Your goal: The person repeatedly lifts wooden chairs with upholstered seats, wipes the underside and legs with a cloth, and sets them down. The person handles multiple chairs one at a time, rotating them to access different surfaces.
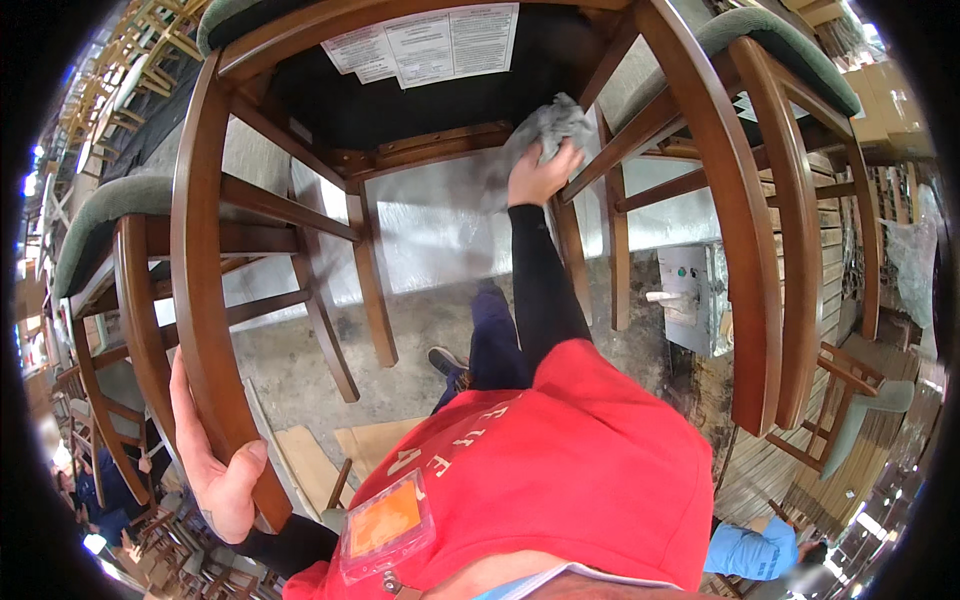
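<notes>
A dark brown wooden chair (200, 250) stands tipped before me, its black seat underside facing me and its legs pointing toward me. My left hand (222, 485) grips the end of its left near leg, thumb across the front and fingers partly hidden behind the wood. In my right hand (545, 175) is a crumpled grey cloth (556, 125), pressed at the chair's frame by the right inner corner. White printed labels (425, 48) are fixed to the black underside.
Similar chairs with grey-green seats stand close on the left (125, 210) and right (800, 70). A grey control box (690, 300) with buttons is right of my legs. Flat cardboard (310, 465) lies on the concrete floor. A person in blue (752, 550) is at lower right.
</notes>
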`<action>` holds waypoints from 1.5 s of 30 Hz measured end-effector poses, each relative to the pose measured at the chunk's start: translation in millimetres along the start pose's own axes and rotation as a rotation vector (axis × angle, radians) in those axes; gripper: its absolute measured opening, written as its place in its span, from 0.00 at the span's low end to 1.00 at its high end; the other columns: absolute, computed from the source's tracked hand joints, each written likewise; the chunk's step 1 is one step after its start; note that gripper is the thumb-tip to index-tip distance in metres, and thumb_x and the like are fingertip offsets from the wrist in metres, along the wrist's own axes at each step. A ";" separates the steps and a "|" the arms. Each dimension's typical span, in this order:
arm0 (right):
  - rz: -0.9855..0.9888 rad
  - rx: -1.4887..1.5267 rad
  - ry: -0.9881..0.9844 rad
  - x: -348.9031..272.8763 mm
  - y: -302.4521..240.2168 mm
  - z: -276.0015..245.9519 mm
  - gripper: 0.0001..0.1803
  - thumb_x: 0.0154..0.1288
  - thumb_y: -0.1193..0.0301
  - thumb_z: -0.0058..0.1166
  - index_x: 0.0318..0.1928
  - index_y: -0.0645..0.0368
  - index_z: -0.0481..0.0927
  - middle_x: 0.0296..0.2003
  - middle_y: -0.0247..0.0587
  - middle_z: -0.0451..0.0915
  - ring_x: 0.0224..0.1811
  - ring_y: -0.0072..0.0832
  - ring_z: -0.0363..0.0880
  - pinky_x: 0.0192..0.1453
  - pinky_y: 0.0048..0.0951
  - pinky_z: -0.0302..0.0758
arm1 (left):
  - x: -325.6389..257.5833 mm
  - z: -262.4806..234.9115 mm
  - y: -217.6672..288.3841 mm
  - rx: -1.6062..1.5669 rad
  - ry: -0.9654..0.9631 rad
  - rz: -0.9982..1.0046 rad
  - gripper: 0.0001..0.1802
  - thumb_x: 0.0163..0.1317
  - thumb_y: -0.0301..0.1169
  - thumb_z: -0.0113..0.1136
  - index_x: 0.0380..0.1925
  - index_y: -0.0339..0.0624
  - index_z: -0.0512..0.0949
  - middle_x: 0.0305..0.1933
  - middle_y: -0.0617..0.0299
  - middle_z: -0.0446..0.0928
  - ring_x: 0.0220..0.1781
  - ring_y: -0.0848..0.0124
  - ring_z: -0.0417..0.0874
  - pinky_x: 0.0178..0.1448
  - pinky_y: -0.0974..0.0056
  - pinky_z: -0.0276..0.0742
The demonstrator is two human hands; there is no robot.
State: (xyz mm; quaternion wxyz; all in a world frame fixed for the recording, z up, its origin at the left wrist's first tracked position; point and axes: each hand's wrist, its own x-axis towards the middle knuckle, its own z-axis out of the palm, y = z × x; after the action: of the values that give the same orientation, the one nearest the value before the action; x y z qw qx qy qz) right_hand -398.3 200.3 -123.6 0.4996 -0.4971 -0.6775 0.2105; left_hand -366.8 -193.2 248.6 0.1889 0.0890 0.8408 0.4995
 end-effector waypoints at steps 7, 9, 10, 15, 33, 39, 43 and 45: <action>0.226 0.130 -0.085 -17.3 -3.4 2.6 0.23 0.57 0.80 0.60 0.53 0.67 0.70 0.53 0.64 0.69 0.56 0.63 0.73 0.58 0.55 0.72 | 0.9 -3.4 -10.2 -0.027 -0.020 -0.002 0.59 0.39 0.28 0.58 0.78 0.32 0.49 0.79 0.48 0.56 0.81 0.60 0.57 0.81 0.61 0.48; 0.217 0.205 -0.109 -3.1 -7.9 -0.2 0.22 0.57 0.78 0.60 0.52 0.67 0.71 0.52 0.62 0.70 0.56 0.62 0.73 0.58 0.54 0.72 | -3.9 -2.7 -6.5 -0.013 0.011 0.000 0.59 0.39 0.28 0.58 0.78 0.32 0.49 0.79 0.48 0.56 0.81 0.60 0.57 0.81 0.61 0.48; 0.119 0.215 -0.011 10.0 -18.0 -4.7 0.20 0.56 0.74 0.61 0.49 0.66 0.73 0.50 0.60 0.73 0.54 0.61 0.75 0.56 0.54 0.73 | -1.2 -2.1 -3.5 -0.007 0.001 0.006 0.59 0.40 0.27 0.58 0.78 0.32 0.49 0.79 0.48 0.56 0.81 0.60 0.57 0.81 0.61 0.48; 0.221 0.138 -0.159 -8.9 -12.4 7.1 0.21 0.59 0.74 0.62 0.53 0.68 0.77 0.51 0.58 0.78 0.54 0.54 0.79 0.57 0.46 0.75 | 4.2 -5.9 -6.3 -0.049 -0.057 0.018 0.58 0.41 0.26 0.56 0.79 0.34 0.49 0.79 0.50 0.57 0.80 0.61 0.59 0.81 0.61 0.49; 1.137 1.680 -0.137 114.9 -179.1 -18.7 0.18 0.73 0.66 0.38 0.45 0.62 0.80 0.41 0.45 0.83 0.44 0.42 0.83 0.55 0.43 0.79 | -0.5 -2.6 -1.4 -0.021 -0.016 -0.037 0.56 0.40 0.20 0.53 0.78 0.36 0.51 0.78 0.53 0.59 0.78 0.64 0.62 0.76 0.65 0.57; 0.897 1.476 -0.035 88.9 -232.0 -10.1 0.18 0.74 0.65 0.43 0.50 0.66 0.79 0.45 0.41 0.82 0.47 0.32 0.80 0.59 0.33 0.74 | 6.3 -5.5 -4.9 0.011 -0.034 0.034 0.56 0.40 0.19 0.52 0.78 0.36 0.51 0.78 0.53 0.59 0.77 0.64 0.63 0.74 0.66 0.61; 0.500 1.236 -0.180 60.6 -199.2 -31.9 0.15 0.72 0.75 0.50 0.56 0.69 0.75 0.47 0.40 0.80 0.44 0.28 0.76 0.52 0.30 0.73 | -1.0 -3.7 -2.7 -0.044 -0.028 -0.015 0.56 0.40 0.19 0.52 0.78 0.36 0.52 0.77 0.54 0.60 0.75 0.66 0.65 0.72 0.68 0.63; 0.337 1.163 0.317 75.4 -183.6 -40.7 0.11 0.73 0.73 0.53 0.48 0.68 0.78 0.44 0.45 0.82 0.44 0.33 0.79 0.53 0.36 0.75 | -3.1 -2.1 -1.4 -0.045 -0.016 -0.023 0.55 0.40 0.19 0.52 0.78 0.36 0.52 0.77 0.54 0.61 0.75 0.66 0.66 0.70 0.69 0.64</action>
State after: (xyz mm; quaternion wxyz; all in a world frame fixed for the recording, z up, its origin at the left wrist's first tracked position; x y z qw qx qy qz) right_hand -447.8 181.8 72.0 0.7428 -0.2689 -0.2818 0.5445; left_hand -364.7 -196.6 249.0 0.2030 0.0791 0.8288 0.5154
